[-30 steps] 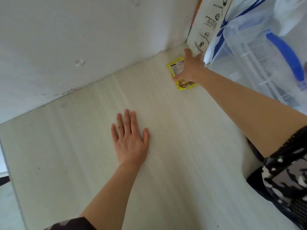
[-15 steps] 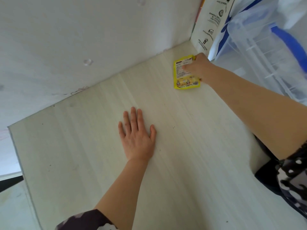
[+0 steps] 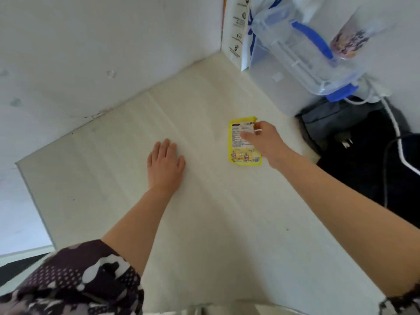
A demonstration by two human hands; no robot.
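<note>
The right hand (image 3: 264, 142) pinched the small flat yellow plastic packet (image 3: 238, 153) by its right side, near the middle of the pale wooden table (image 3: 204, 235); the left hand (image 3: 166, 162) lay flat and loose on the table, a little apart; this looked like the step of moving the packet; next, it probably needs setting down softly; its print was blurry, and the fingers hid its right edge.

pale wooden table (image 3: 204, 223), white wall (image 3: 91, 42)

yellow packet (image 3: 241, 155) print unreadable, its right edge hidden under right hand (image 3: 266, 140)
</note>
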